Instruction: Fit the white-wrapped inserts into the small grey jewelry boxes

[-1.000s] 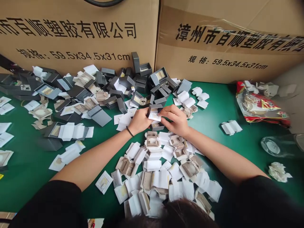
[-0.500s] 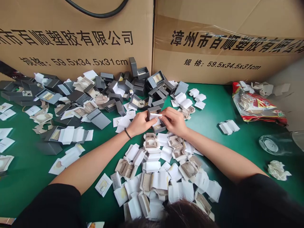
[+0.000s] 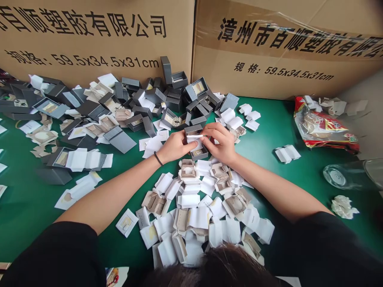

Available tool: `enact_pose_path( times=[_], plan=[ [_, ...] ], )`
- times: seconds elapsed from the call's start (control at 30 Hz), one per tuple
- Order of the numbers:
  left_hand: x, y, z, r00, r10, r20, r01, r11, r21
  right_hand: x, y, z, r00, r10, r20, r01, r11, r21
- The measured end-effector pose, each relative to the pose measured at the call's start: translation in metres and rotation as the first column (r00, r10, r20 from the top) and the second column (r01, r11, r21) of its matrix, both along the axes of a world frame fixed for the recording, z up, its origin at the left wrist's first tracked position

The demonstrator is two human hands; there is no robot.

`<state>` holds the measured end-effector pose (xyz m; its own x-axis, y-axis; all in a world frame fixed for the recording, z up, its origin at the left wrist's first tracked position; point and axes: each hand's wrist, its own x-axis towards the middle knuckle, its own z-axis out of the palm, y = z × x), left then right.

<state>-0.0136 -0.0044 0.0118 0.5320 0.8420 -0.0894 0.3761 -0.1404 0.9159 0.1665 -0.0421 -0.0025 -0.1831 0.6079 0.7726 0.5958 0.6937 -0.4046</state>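
My left hand [image 3: 175, 147], with a black band at the wrist, grips the side of a small dark grey hinged box [image 3: 199, 154] that stands with its lid up. Its thumb lies over a white folded card insert [image 3: 194, 138] at the box's opening. My right hand [image 3: 220, 143] closes its fingers on the right edge of that insert, against the box. Just below both hands lies a heap of white and grey-brown folded card inserts [image 3: 191, 201]. Behind them are many dark open boxes [image 3: 175, 101] in a pile.
Two large cardboard cartons [image 3: 98, 44] stand along the back of the green table [image 3: 269, 119]. To the right are a red plastic bag [image 3: 324, 123], a clear jar [image 3: 344, 177] lying on its side and a crumpled white tissue [image 3: 344, 207]. More inserts [image 3: 79, 191] lie at the left.
The camera view has shifted slightly, so the scene sits higher. Both hands stay at the box, and the white insert between them has tilted a little.
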Motion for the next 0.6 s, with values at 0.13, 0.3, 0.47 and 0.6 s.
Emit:
enact_pose_path(
  times=[0.13,0.3,0.47,0.6],
  plan=[
    [-0.0009,0.0021,-0.007,1.0,0.008,0.017,-0.008,1.0,-0.021,0.0001,0.0009,0.0003,0.999,-0.015,0.037,0.015,1.0,-0.012],
    [-0.0001,0.0018,-0.005,0.998,0.004,0.07,0.001,0.997,-0.073,0.0014,0.0021,-0.0028,0.995,-0.05,0.091,0.048,0.999,0.024],
    [0.0001,0.002,-0.0061,0.997,-0.041,0.059,0.039,0.999,0.029,0.0017,0.0018,-0.0048,0.999,-0.034,0.029,0.032,0.998,0.055],
    [0.0014,0.0013,-0.011,0.999,-0.013,-0.04,0.019,0.988,0.151,0.0012,0.0022,-0.005,1.0,-0.001,0.006,0.001,1.0,-0.005]
  ],
)
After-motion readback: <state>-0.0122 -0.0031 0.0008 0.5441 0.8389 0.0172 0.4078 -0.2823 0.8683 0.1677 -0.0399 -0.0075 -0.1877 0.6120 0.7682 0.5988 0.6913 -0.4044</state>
